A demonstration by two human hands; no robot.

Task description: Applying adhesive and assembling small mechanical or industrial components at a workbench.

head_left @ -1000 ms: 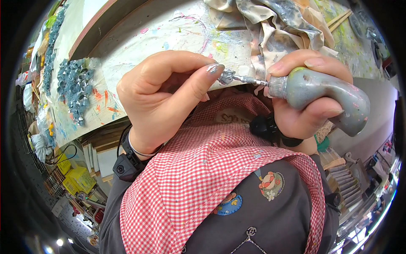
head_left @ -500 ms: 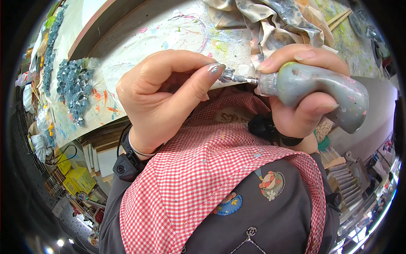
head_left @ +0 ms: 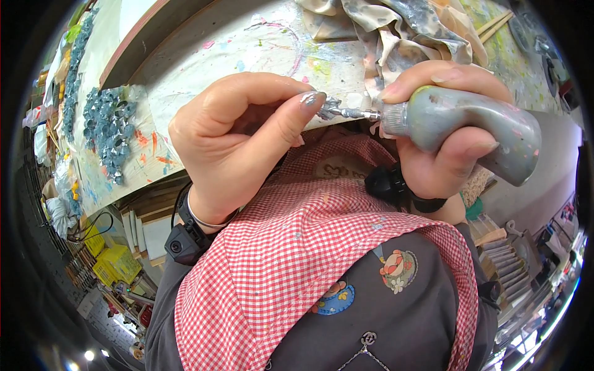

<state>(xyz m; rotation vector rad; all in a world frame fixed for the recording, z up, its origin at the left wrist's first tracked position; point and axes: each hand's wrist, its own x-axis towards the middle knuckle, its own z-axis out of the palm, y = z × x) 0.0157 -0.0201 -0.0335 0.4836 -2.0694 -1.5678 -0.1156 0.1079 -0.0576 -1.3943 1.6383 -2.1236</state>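
Thumb and forefinger of my left hand (head_left: 232,139) are pinched together on a small shiny silver-grey piece (head_left: 328,107), whose exact shape is partly hidden by the fingertips. Silver paint marks the thumb tip. My right hand (head_left: 433,170) wraps round a grey squeeze bottle (head_left: 461,110), its thumb pressing a dent into the soft side. The bottle lies sideways with its ribbed clear cap (head_left: 395,119) toward the left. From the cap a thin metal nozzle (head_left: 371,115), coated in silver-grey paint, reaches to the small piece; whether they touch I cannot tell.
Many small blue-grey pieces (head_left: 108,127) lie in a cluster on the paint-stained table (head_left: 247,52) at left. A curved wooden rim (head_left: 133,52) stands behind them. Crumpled stained cloth (head_left: 402,37) and wooden sticks (head_left: 495,23) lie at the back right. A checked apron (head_left: 278,247) covers my lap.
The bottle and my right hand have shifted very slightly to the right. My left hand keeps its pinch and has hardly moved.
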